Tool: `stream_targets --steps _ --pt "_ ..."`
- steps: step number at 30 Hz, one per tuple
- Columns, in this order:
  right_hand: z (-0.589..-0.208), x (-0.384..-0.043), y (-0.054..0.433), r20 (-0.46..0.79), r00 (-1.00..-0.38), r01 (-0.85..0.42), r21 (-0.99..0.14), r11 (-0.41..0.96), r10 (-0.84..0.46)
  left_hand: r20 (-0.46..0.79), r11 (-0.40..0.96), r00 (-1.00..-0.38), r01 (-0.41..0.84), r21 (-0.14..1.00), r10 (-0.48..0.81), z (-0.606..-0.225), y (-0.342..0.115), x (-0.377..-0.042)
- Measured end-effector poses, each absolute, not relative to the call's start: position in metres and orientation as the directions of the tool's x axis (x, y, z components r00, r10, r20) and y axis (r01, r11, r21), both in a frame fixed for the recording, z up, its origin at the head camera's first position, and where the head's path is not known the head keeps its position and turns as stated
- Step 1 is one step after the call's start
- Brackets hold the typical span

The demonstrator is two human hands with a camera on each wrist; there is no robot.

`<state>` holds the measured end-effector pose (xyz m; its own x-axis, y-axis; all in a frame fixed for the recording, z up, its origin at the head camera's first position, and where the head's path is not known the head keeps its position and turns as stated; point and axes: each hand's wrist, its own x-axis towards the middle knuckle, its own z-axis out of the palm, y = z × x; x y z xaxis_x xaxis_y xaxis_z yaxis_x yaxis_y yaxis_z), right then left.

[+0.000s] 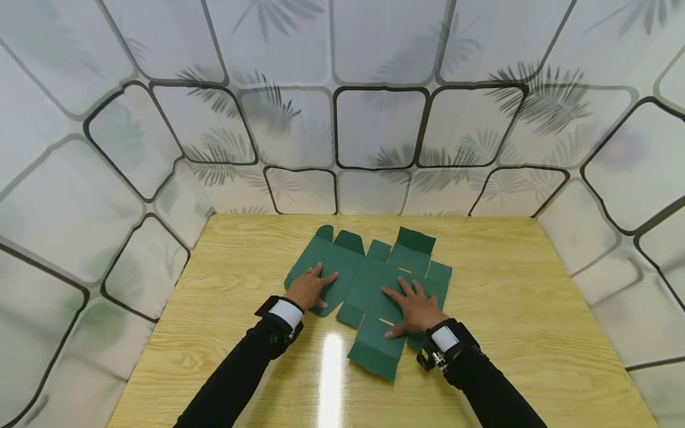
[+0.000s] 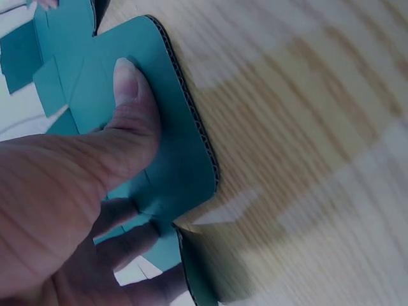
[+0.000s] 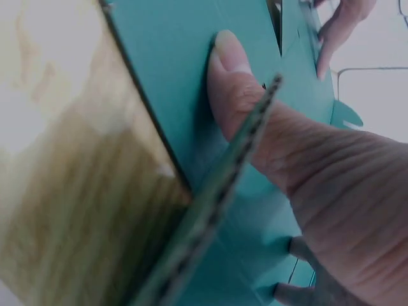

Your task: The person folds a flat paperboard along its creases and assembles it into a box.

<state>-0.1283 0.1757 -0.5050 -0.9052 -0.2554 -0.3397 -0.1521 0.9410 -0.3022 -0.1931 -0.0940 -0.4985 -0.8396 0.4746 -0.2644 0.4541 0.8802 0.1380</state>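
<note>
A green corrugated cardboard box blank [image 1: 369, 284] lies unfolded on the wooden table, with several flaps and two small slots. On its left panel rests my left hand [image 1: 308, 289], fingers spread. My right hand [image 1: 418, 310] lies with spread fingers over the middle and right panels. In the left wrist view the left thumb [image 2: 135, 95] touches the cardboard [image 2: 175, 153] near its rounded edge. The right wrist view shows the right thumb [image 3: 233, 76] on the green surface [image 3: 166, 57], and a flap [image 3: 217, 185] standing up beside that wrist.
The light wooden table [image 1: 241, 255] carries a bright glare streak in front of the blank. A pale curtain [image 1: 380, 125] with dark outlines and leaf prints encloses the back and both sides.
</note>
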Motion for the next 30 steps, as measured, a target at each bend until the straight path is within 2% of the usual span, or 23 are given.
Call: stream_targets --steps 14,30 --pt "-0.506 -0.140 0.186 -0.386 -0.879 -0.162 -0.310 0.937 -0.279 -0.242 0.901 -0.868 0.429 0.071 0.433 -0.499 -0.089 -0.180" --pt "-0.497 -0.134 0.180 -0.388 -0.881 -0.143 -0.326 0.935 -0.270 -0.207 0.907 -0.884 0.419 0.046 0.419 -0.500 -0.088 -0.173"
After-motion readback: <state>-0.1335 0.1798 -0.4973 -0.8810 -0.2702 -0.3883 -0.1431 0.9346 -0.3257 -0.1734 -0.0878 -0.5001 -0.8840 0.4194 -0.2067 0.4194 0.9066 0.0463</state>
